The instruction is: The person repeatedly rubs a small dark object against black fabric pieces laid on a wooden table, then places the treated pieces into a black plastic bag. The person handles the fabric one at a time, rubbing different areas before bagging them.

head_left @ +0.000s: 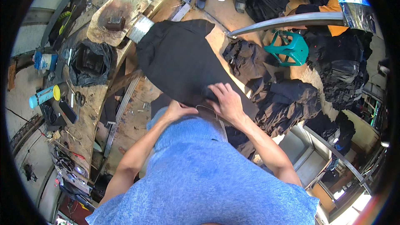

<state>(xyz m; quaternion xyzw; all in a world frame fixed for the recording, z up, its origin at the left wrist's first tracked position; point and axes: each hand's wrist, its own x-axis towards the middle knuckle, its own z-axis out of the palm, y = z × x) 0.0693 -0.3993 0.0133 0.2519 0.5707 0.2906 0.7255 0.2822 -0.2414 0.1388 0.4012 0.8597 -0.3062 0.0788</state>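
Observation:
A large piece of black cloth (175, 58) is spread in front of me, its near edge close to my lap. My left hand (177, 111) is closed on that near edge, thumb pointing right. To its right, my right hand (228, 103) is closed on the cloth too, fingers bent over a dark fold. Between the two hands a thin pale curved strand (204, 106) shows; whether it is thread or wire I cannot tell. The cloth hides part of the fingers on both sides.
On the left, a wooden bench (95, 116) carries scissors (79, 99), a phone (68, 112), a blue spray can (41, 98) and a black plastic bag (92, 62). Dark cloth heaps (287, 104) and a green stool (289, 49) stand at right. A metal bar (287, 22) crosses the upper right.

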